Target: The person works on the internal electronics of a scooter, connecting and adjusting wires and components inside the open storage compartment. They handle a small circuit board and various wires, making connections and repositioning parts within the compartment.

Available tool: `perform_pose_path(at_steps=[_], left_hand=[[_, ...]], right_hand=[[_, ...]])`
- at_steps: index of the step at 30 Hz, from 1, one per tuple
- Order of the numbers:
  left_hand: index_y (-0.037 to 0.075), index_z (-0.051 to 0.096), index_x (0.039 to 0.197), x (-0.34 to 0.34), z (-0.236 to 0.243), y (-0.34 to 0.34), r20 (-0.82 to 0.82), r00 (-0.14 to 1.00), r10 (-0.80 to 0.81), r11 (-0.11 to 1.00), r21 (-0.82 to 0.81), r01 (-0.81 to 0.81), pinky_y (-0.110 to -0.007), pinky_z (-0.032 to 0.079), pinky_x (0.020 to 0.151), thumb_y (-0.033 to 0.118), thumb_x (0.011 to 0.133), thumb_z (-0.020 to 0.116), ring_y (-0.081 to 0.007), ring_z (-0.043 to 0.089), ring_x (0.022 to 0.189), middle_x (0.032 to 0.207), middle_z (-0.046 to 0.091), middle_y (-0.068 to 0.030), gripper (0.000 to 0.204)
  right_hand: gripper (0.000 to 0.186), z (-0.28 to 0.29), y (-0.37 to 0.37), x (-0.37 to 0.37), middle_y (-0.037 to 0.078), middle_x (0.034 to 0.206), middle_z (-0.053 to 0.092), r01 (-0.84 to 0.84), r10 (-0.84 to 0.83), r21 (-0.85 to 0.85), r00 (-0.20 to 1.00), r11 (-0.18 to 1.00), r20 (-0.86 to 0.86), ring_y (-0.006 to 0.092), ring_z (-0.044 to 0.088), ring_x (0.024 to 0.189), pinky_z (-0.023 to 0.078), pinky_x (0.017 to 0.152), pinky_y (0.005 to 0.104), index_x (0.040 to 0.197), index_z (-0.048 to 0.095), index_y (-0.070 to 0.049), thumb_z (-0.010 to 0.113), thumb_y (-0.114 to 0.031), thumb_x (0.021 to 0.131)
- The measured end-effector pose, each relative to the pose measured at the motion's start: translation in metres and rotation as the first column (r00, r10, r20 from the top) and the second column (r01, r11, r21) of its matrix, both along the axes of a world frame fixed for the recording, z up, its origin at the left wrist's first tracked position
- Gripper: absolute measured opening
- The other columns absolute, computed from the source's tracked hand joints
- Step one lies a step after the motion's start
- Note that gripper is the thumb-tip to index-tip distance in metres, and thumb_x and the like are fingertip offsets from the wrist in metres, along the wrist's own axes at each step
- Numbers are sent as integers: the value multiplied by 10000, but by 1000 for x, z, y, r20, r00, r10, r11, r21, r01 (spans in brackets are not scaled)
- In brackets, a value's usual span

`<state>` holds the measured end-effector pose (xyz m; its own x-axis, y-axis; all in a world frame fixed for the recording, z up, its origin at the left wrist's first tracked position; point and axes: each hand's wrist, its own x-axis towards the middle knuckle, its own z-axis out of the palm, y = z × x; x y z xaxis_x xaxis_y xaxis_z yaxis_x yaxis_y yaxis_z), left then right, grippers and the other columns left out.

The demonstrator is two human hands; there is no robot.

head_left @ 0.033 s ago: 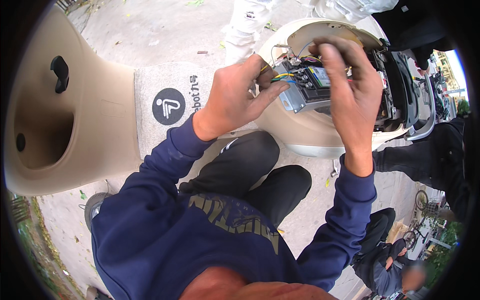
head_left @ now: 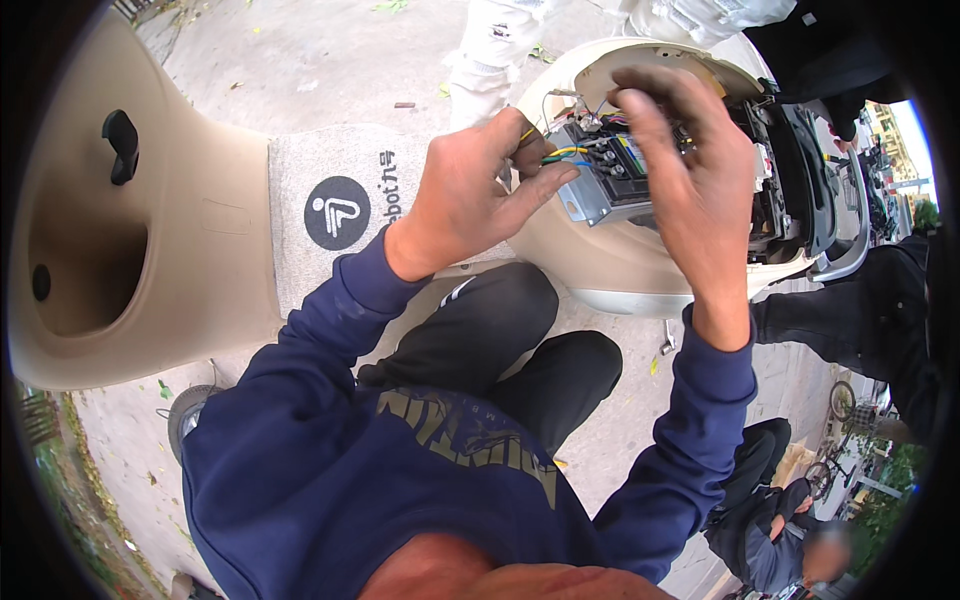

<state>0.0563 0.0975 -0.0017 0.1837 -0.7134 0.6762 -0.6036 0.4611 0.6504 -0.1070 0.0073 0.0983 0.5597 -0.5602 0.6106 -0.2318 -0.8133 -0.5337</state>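
Observation:
My left hand (head_left: 480, 195) is closed at the left end of a finned metal controller box (head_left: 592, 207). Its thumb and fingers pinch wires (head_left: 566, 152), yellow, green and blue, which run from the box's terminals; the grip is partly hidden behind the fingers. Above the box, my right hand (head_left: 695, 175) has its thumb and forefinger drawn together at a thin wire (head_left: 604, 102), with the other fingers curled. The box has a dark top with a label and metal terminal posts. It rests in the opened body of a beige scooter (head_left: 600, 270).
The scooter's front shield (head_left: 200, 190) and grey floor mat (head_left: 300, 190) lie to the left. A person in ripped white trousers (head_left: 490, 60) stands beyond the scooter. Dark-clothed legs (head_left: 850, 310) are at the right, and another person (head_left: 765, 540) sits at the lower right.
My right hand has shifted slightly to the left, and its thumb has come closer to the fingertips above the box. My left hand keeps its place on the wires.

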Motion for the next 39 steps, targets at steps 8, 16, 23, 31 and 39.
perform_pose_path(at_steps=[8,16,23,31,39], left_hand=[[12,544,818,1,-1,3,6,1000,6,995,-100,-6,-272,542,630,67,809,863,-153,733,760,741,689,-100,324],[26,545,823,-3,0,0,-19,1000,23,981,-193,-26,-239,488,565,30,778,856,-104,607,637,857,723,-108,314],[32,529,838,0,9,-2,-68,993,-99,987,-133,89,-237,439,537,18,801,824,-72,528,639,912,698,-81,298],[-29,564,1007,-2,7,-6,-578,797,-175,969,44,244,-231,441,538,114,914,757,-49,551,643,827,625,-37,257],[-75,619,1084,-9,14,-18,-458,889,-15,993,96,66,-192,392,537,172,967,705,-33,530,583,685,635,-33,288]], right_hand=[[220,2,-4,10,173,877,733,1,11,172,998,985,-69,288,700,758,540,717,359,1034,726,11,685,-184,939],[225,13,-2,3,158,911,746,174,-169,138,985,975,-44,241,715,780,538,722,334,1041,732,9,695,-186,935],[283,41,-44,45,180,1049,735,-202,200,63,776,977,-598,265,705,960,537,875,350,1168,686,44,671,-138,951],[334,39,-48,42,189,1061,734,-132,329,338,701,932,-632,223,711,961,548,875,335,1212,643,84,648,6,887],[302,14,-26,28,217,923,744,-118,140,79,900,990,-412,333,729,892,569,823,394,1134,664,63,638,33,835]])
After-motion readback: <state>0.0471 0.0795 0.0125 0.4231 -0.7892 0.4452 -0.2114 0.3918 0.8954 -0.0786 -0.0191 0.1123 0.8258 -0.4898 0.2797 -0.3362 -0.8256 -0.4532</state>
